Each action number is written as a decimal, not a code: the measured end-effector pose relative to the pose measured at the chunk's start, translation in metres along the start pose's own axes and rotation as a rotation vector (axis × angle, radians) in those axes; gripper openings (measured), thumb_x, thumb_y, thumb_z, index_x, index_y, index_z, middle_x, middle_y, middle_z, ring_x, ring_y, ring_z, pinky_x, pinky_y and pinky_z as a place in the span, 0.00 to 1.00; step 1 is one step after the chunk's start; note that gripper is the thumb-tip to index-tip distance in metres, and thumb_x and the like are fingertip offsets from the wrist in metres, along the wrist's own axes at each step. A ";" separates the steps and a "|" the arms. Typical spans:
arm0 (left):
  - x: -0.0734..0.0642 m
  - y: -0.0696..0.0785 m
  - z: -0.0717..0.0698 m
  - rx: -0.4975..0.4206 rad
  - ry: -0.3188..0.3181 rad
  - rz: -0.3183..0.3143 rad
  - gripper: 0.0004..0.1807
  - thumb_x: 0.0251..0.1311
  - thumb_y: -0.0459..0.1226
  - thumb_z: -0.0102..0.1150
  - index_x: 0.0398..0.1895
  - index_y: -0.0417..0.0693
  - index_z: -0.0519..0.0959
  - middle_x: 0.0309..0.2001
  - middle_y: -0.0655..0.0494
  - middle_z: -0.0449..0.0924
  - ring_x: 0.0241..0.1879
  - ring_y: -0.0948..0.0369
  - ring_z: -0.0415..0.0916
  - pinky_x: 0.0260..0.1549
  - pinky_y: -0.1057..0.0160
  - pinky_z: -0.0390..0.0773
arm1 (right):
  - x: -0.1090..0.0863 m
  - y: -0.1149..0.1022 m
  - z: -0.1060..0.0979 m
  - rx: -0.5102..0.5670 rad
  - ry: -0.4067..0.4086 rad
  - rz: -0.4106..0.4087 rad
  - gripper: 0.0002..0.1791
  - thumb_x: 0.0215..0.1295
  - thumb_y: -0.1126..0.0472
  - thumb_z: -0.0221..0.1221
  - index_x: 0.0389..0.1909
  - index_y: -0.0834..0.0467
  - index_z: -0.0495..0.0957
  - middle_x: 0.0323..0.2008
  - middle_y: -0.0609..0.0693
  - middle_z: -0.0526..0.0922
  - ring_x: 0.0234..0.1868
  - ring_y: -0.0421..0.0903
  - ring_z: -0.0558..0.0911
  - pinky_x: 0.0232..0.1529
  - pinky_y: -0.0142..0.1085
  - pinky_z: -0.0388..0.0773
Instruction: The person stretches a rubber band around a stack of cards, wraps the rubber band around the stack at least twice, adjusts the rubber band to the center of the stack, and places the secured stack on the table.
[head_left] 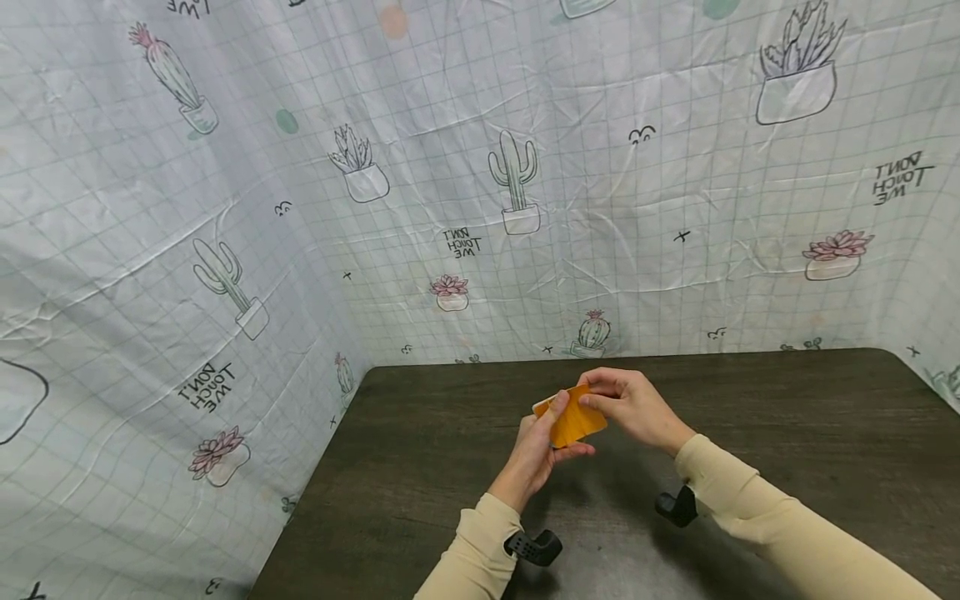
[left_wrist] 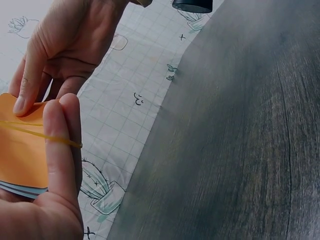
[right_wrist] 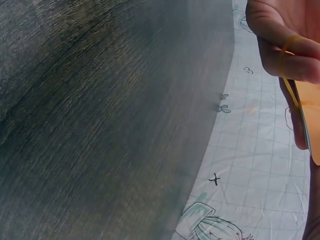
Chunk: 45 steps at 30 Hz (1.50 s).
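Observation:
A small stack of orange-faced cards (head_left: 579, 425) is held up over the table between both hands. My left hand (head_left: 534, 446) grips the stack, thumb across the orange face and fingers along the edge. A thin yellow rubber band (left_wrist: 31, 131) runs across the orange face and loops round the left fingers in the left wrist view. Below the orange face, greyish layers show at the stack's edge. My right hand (head_left: 633, 407) pinches the far right edge of the stack, its thumb on the orange face. In the right wrist view most of the right hand is hidden.
A dark wood-grain table (head_left: 420, 467) lies beneath the hands. White cloth (head_left: 420, 167) printed with cacti hangs behind it and along its left side. Black straps (head_left: 534, 547) sit on the wrists over cream sleeves (head_left: 787, 517).

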<state>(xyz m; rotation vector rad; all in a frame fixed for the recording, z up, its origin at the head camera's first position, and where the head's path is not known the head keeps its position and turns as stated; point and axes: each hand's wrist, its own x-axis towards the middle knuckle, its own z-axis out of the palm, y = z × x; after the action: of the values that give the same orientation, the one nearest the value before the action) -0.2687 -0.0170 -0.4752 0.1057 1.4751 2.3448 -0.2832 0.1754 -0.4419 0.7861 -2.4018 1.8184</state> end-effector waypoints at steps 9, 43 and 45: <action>0.002 -0.002 -0.001 -0.033 -0.026 0.029 0.36 0.63 0.58 0.63 0.61 0.37 0.75 0.52 0.41 0.79 0.29 0.55 0.86 0.33 0.63 0.85 | -0.001 -0.001 0.001 0.007 0.029 -0.001 0.10 0.71 0.65 0.61 0.49 0.62 0.80 0.44 0.57 0.87 0.45 0.50 0.87 0.41 0.38 0.85; 0.006 -0.016 0.001 -0.200 0.105 0.209 0.14 0.65 0.26 0.63 0.52 0.29 0.79 0.41 0.40 0.83 0.32 0.59 0.87 0.38 0.65 0.84 | 0.002 -0.010 0.003 0.042 0.182 0.021 0.12 0.70 0.64 0.62 0.50 0.67 0.78 0.45 0.63 0.86 0.43 0.46 0.86 0.38 0.38 0.85; 0.005 -0.016 0.000 -0.233 0.100 0.209 0.13 0.66 0.27 0.62 0.52 0.30 0.78 0.39 0.41 0.85 0.33 0.58 0.87 0.38 0.65 0.85 | 0.002 -0.011 0.003 0.054 0.196 0.023 0.13 0.70 0.65 0.62 0.50 0.68 0.78 0.45 0.64 0.85 0.43 0.45 0.86 0.38 0.38 0.86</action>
<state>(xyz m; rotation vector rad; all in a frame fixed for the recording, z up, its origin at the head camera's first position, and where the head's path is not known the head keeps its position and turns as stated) -0.2689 -0.0093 -0.4902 0.0869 1.2757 2.7089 -0.2798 0.1701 -0.4324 0.5567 -2.2585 1.8781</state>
